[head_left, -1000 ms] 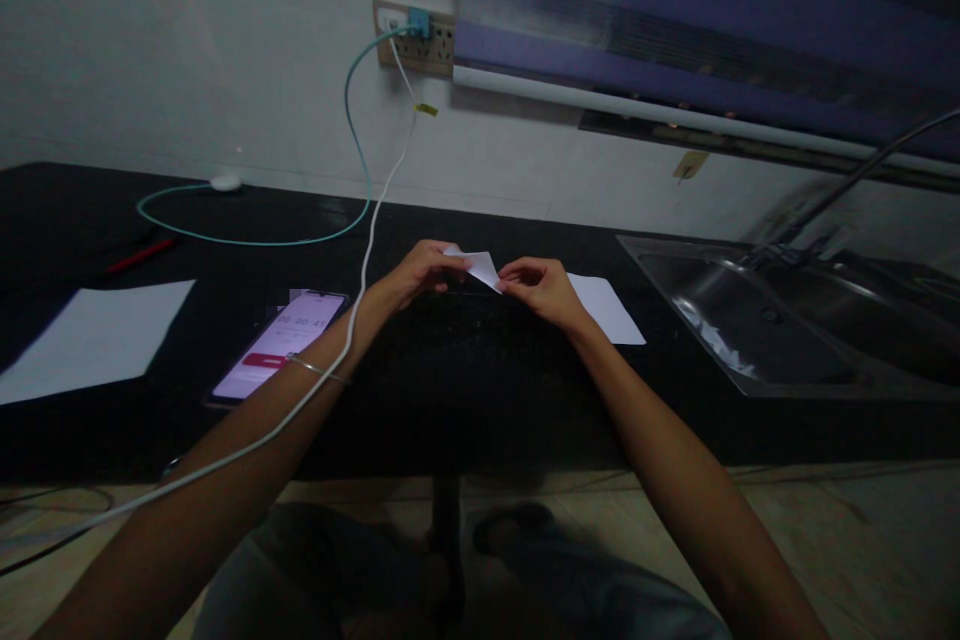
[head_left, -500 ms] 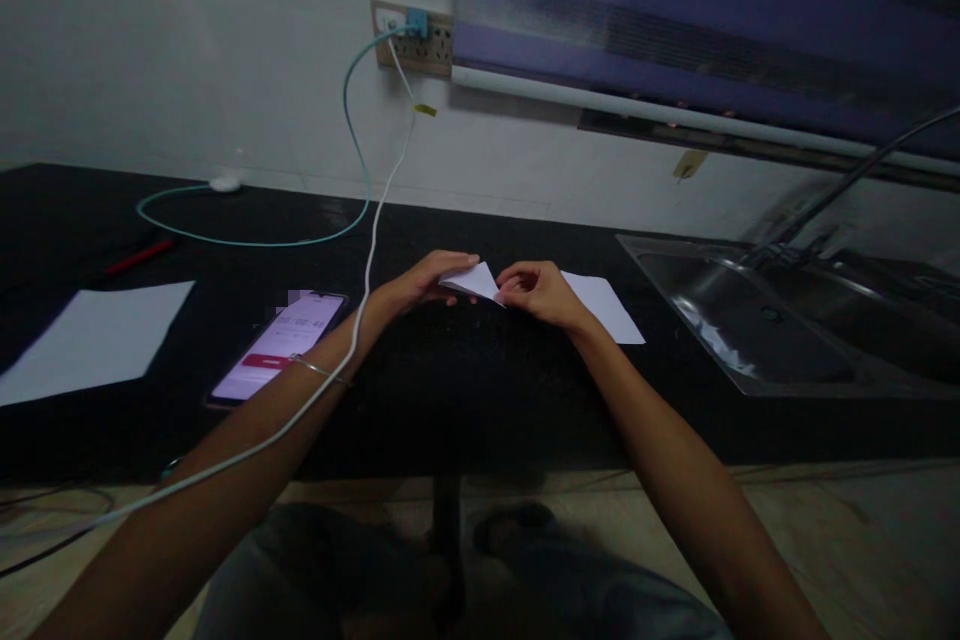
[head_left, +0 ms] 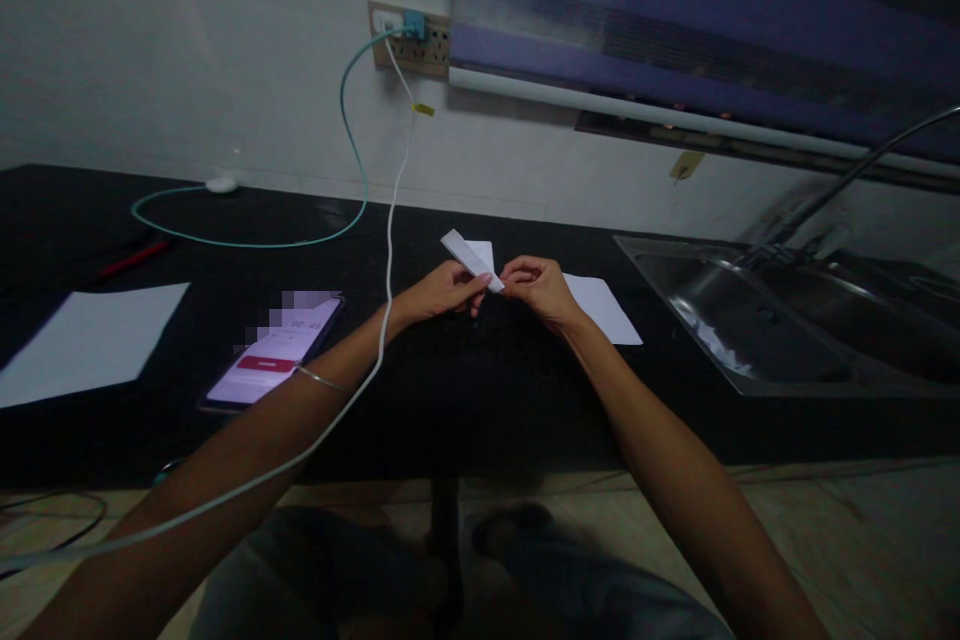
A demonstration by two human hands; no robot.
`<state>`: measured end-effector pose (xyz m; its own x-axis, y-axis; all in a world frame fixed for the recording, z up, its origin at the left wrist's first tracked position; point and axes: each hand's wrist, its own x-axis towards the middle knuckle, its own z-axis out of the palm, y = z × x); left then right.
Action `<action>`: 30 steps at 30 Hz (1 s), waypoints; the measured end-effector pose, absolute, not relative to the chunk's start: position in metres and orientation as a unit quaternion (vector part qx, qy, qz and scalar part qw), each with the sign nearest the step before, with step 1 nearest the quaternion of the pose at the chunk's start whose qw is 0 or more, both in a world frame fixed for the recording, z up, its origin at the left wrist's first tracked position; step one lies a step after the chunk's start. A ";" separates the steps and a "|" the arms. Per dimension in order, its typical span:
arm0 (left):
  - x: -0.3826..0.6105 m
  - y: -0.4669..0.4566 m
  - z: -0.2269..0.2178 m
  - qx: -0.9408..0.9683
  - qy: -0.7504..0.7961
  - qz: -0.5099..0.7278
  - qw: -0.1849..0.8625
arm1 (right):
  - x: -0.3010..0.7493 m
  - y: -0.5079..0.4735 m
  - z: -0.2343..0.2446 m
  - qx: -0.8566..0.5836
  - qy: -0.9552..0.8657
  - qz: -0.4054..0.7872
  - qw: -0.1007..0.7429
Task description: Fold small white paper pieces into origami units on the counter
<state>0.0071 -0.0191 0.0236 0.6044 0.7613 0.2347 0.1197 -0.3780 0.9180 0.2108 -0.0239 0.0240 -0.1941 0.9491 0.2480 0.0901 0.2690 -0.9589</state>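
Above the black counter a folded piece of white paper (head_left: 466, 253) is held between my two hands. My left hand (head_left: 444, 289) is closed on its lower left part, the thumb pressed on top. A narrow folded strip of the paper sticks up to the upper left, with a wider flap behind it. My right hand (head_left: 541, 290) pinches the paper's right tip between thumb and fingers. Just beyond the right hand, a flat white sheet (head_left: 606, 310) lies on the counter, partly hidden by that hand.
A phone (head_left: 274, 350) with a lit screen lies beside my left forearm. Another white sheet (head_left: 97, 340) is at far left, near a red object (head_left: 135, 258). A white cable (head_left: 388, 270) hangs across my left arm. The steel sink (head_left: 750, 320) is at right.
The paper has turned in my hands, and its folded strip now points up to the left. My left hand has shifted slightly right and down, with its thumb now over the paper.
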 end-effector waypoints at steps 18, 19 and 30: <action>0.009 -0.017 0.027 0.738 0.407 0.417 0.340 | 0.204 -0.026 0.023 -0.382 -0.658 0.277 0.587; 0.008 -0.016 0.025 0.741 0.408 0.423 0.325 | 0.201 -0.028 0.024 -0.380 -0.668 0.258 0.585; 0.008 -0.014 0.016 0.762 0.395 0.418 0.298 | 0.185 -0.031 0.017 -0.427 -0.653 0.253 0.572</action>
<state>0.0083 -0.0142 0.0164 0.3397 0.8508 0.4010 0.3524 -0.5104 0.7844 0.1847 -0.0305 0.0173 0.0197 0.8470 0.5313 0.2684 0.5074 -0.8188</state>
